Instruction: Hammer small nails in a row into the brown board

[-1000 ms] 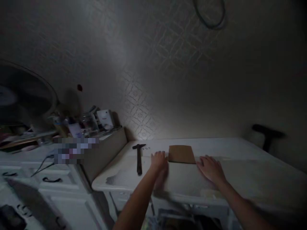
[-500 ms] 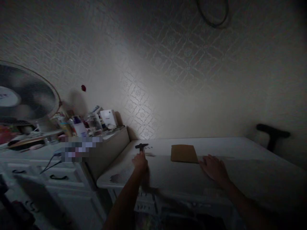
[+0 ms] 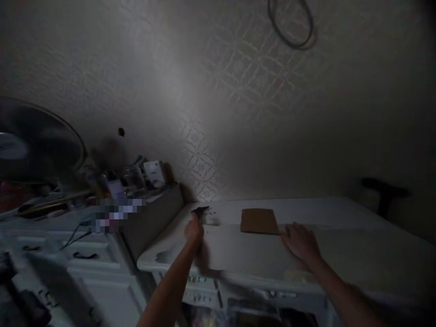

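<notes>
My left hand (image 3: 194,232) is closed on a hammer at the left of the white tabletop. The dark head of the hammer (image 3: 201,210) shows just beyond my fingers, while the grip is mostly hidden by the hand. Several tiny dark bits (image 3: 212,212), too small to name, lie right of the head. A flat brown square (image 3: 259,221), looking like cardboard, lies in the middle of the table. My right hand (image 3: 301,241) rests palm down with its fingers stretched out, fingertips at the square's near right corner; nothing is held in it.
A white cabinet (image 3: 90,268) stands left of the table, with bottles, a white box (image 3: 154,172) and other clutter on top. A fan (image 3: 37,141) is at far left. Behind the table's right end is a dark T-shaped object (image 3: 384,190). A cable loop (image 3: 291,44) hangs on the wall.
My left hand and the hammer have shifted slightly, the hammer head now closer to the fingers. My right hand stays by the brown square. The whole view has moved a little and darkened.
</notes>
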